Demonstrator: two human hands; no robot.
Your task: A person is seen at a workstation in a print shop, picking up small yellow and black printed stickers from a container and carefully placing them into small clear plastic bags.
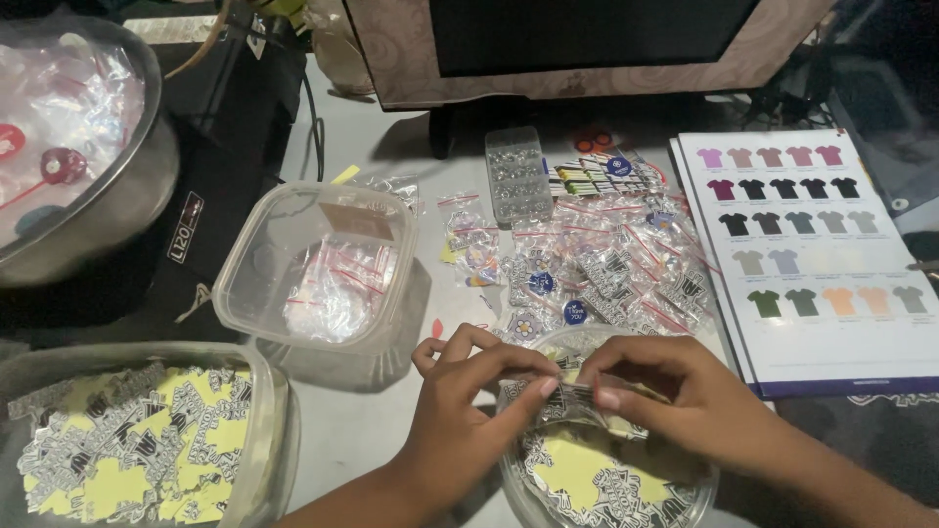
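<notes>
Clear plastic sleeve [579, 391] pinched between left hand [468, 411] and right hand [685, 396].

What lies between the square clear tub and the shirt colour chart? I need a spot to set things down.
In the head view, a heap of small clear packets fills the table between the square clear tub and the shirt colour chart.

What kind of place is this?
Probably a small home workshop for packing stickers. There is a pile of little sealed bags, tubs of cut stickers, and a colour chart of T-shirts on a desk below a monitor.
</notes>
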